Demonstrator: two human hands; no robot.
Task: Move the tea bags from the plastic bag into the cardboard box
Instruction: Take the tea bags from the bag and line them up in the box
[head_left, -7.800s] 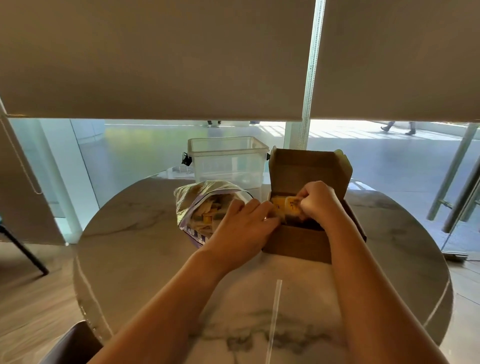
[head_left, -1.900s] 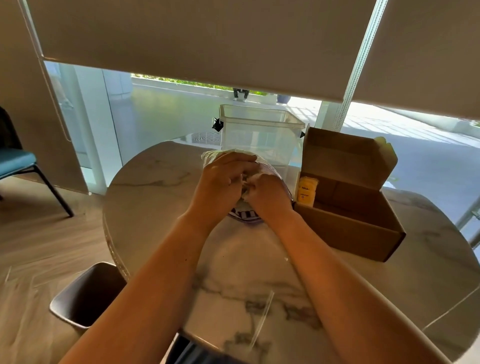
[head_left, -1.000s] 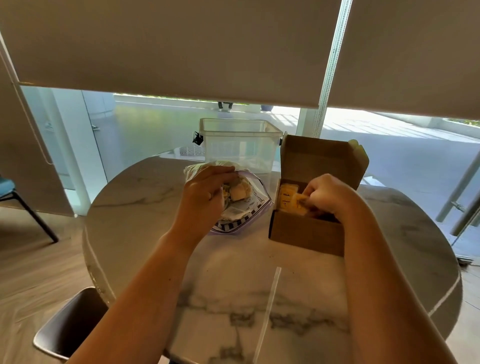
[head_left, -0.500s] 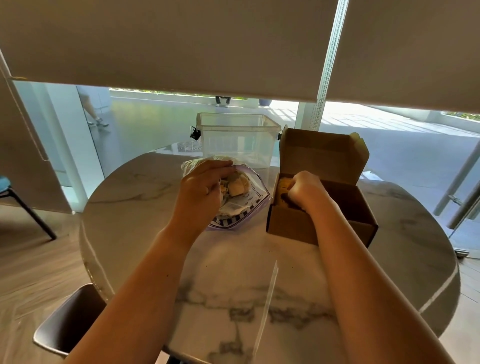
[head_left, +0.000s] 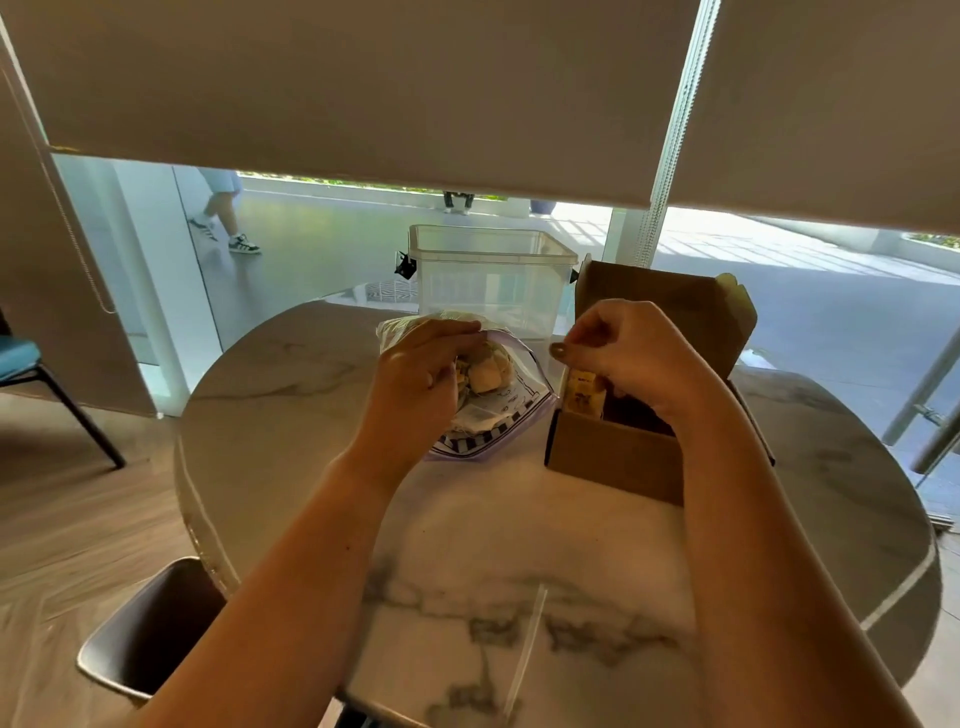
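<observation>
Head view: step in hand is drop-off, mid-cycle. Right hand (head_left: 631, 358) hangs over the left end of the box (head_left: 618, 457), fingers curled with thumb near them; whether it pinches a tea bag or has let go, cannot tell. Just below it yellow tea bags (head_left: 584, 397) stand upright, packed against the box's left wall. Box lid is up at the 12 o'clock side.

Left hand (head_left: 415, 374) grips the mouth of the bag (head_left: 493, 415), fingers curled round the plastic rim, holding it open. More tea bags sit loose inside the bag, so a fair share is not yet moved.

Places: bag at centre of the counter (head_left: 519, 545), box just beside it at 3 o'clock, not touching as far as I can see. Clear tub (head_left: 493, 275) at 12 o'clock behind both, close to the bag's far edge.

Next move, my judgement: right hand crosses to 9 o'clock, goes into the bag mouth, pinches one or a few bags, comes back and slots them upright beside the row. Needs the left hand to hold the mouth wide; the plastic is limp and may fold shut.
</observation>
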